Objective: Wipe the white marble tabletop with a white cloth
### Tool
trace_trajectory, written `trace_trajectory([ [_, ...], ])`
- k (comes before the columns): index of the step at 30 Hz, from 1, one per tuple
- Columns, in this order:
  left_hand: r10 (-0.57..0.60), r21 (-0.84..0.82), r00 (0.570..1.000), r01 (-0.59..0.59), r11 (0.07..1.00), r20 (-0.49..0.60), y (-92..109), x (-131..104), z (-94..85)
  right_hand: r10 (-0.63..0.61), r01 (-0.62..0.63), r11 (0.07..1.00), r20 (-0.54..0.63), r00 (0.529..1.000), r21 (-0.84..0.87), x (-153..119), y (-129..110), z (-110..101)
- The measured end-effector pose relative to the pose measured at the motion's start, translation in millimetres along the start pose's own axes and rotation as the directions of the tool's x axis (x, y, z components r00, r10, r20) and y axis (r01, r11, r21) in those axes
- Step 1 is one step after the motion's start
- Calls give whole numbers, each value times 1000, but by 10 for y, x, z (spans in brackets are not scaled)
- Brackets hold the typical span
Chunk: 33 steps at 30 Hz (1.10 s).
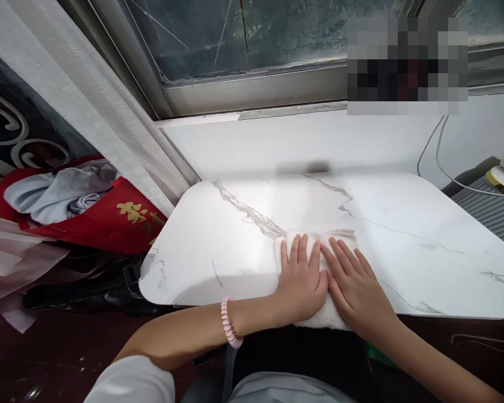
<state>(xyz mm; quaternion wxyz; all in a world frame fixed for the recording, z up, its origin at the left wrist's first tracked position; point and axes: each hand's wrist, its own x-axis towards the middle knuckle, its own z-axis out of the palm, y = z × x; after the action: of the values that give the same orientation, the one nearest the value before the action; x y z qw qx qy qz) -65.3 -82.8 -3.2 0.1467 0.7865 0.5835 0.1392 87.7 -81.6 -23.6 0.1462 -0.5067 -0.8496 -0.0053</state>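
Observation:
A white cloth (330, 319) lies flat at the near edge of a white, marble-patterned table (201, 240), part of it hanging toward me. On its left half rests my left hand (301, 280), palm down with the fingers stretched out. Beside it my right hand (355, 285) presses flat on the cloth's right side, fingers also extended and slightly spread. The thumbs of both hands come close together over the middle of the cloth. A pink coil band (230, 323) circles my left wrist.
A red bag (121, 221) stuffed with grey-white fabric (67, 193) sits left of the table. A window frame (256, 92) and white wall (243, 143) rise behind it. At right are a white cable (439, 151) and a grey ridged surface (489, 207).

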Motion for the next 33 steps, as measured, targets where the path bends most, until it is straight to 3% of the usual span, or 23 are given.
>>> trace_trajectory([
  [4, 26, -122, 989, -8, 993, 144, 71, -4, -83, 4, -5, 997, 14, 1000, 74, -127, 108, -75],
  [8, -2, -117, 991, 18, 993, 135, 48, 239, -57, 65, -76, 988, 83, 994, 134, 145, 252, -86],
  [11, -23, -49, 999, 24, 999, 34, -18, 622, 39, 136, -147, 977, 81, 987, 153, 542, 410, -32],
  [16, 8, 54, 992, -1, 999, -129, -152, 1483, 113, 220, -217, 962, 3, 976, 163, 1295, 795, 86],
  [22, 7, 87, 988, 7, 996, -156, -221, 2246, 90, 261, -250, 955, -53, 964, 160, 1886, 1218, 185],
  [27, 6, 76, 985, 7, 997, -170, -255, 2526, 103, 266, -254, 957, -76, 961, 141, 2102, 1403, 246],
  [33, 9, 67, 984, 4, 998, -180, -283, 2640, 119, 244, -226, 960, -95, 965, 167, 2186, 1502, 278],
])
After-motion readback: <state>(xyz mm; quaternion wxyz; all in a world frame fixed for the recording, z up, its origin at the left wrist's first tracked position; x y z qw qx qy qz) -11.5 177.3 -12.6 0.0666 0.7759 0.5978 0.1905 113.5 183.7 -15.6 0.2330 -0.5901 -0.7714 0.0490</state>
